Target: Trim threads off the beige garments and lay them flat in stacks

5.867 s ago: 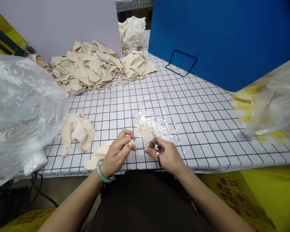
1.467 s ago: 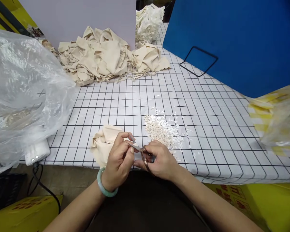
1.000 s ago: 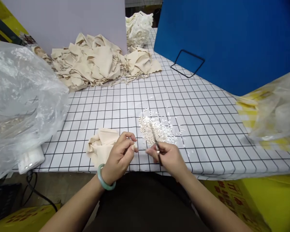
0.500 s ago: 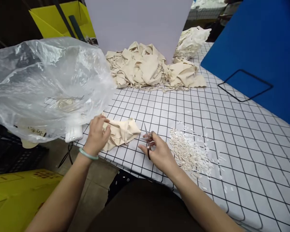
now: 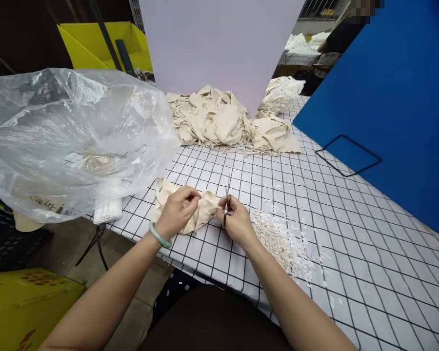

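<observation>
My left hand (image 5: 178, 209), with a green bangle on its wrist, pinches a crumpled beige cloth piece (image 5: 202, 212) that lies on the checked table (image 5: 314, 195) near its front edge. My right hand (image 5: 236, 220) holds small scissors (image 5: 227, 201) upright, blades pointing away from me, right beside the cloth. The two hands are close together over the cloth. A heap of small white cut bits (image 5: 283, 239) lies just right of my right hand.
A big clear plastic bag (image 5: 66, 136) bulges over the table's left end, with a white device (image 5: 108, 210) under its edge. A pile of beige cloths (image 5: 223, 119) lies at the back by a grey board. A blue board (image 5: 388, 102) stands right. Yellow boxes (image 5: 25, 302) sit on the floor.
My view has swung left. My left hand moved from the bag side onto the cloth, and my right hand brought the scissors up against the cloth's right side.
</observation>
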Motion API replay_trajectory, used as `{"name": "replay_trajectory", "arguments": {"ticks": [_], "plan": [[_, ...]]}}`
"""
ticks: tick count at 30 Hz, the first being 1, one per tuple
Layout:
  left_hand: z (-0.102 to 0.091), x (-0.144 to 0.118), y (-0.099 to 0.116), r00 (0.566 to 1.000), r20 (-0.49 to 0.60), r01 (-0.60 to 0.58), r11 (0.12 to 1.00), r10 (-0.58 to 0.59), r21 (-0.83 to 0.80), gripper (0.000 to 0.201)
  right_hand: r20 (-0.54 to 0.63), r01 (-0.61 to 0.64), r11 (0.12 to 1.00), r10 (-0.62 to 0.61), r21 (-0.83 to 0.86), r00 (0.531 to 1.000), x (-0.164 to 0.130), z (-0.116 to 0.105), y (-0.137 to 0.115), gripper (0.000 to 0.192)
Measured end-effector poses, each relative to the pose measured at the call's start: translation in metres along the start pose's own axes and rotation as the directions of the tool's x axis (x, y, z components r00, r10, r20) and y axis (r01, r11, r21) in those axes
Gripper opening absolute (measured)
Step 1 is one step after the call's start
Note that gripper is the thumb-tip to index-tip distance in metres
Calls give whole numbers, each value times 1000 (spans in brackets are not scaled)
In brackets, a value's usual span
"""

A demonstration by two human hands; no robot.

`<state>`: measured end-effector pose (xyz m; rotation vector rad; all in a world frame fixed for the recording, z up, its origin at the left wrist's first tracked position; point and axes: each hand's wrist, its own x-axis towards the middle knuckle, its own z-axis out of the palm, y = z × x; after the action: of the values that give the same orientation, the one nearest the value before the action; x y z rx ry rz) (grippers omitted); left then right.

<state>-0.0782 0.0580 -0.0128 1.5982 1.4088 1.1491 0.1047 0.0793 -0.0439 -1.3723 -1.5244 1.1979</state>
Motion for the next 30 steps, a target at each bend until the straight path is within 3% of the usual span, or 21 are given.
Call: {"name": "replay_trajectory", "arguments": {"ticks": [3,6,9,11,14,18,21,25,27,30], "plan": [[-7,-13,17,982,98,178,955,-159,-239,15,-56,13,999,-11,34,998,-2,-11,-6,17],[-1,-6,17,984,17,178,982,-177,-67,12,-17,22,989,-20,146,1000,-4,-14,-11,19],[16,13,10,973,133,176,979,-189,104,18,63,33,962,-52,272,997,-10,-12,-9,22],[24,23,8,955,219,196,980,-200,43,13,103,0,944,-36,330,994,-16,-13,-7,24],[21,22,12,946,250,247,959,-207,-141,17,129,-65,904,11,422,992,-22,-23,-5,28],[-5,4,27,837,454,456,849,-307,-268,25,162,-116,870,42,480,986,-7,-40,-11,29],[-20,-8,40,777,540,528,802,-324,-279,25,73,-38,907,9,419,997,14,-40,-18,26],[-19,-16,52,809,490,544,730,-325,-414,24,-126,147,967,-123,206,984,9,-26,-26,19],[-16,-18,55,828,455,536,703,-328,-468,24,-38,202,952,-198,229,979,-9,-18,-27,18],[-12,-20,60,823,467,539,703,-323,-464,25,215,103,927,-190,361,958,-30,-8,-26,25]]}}
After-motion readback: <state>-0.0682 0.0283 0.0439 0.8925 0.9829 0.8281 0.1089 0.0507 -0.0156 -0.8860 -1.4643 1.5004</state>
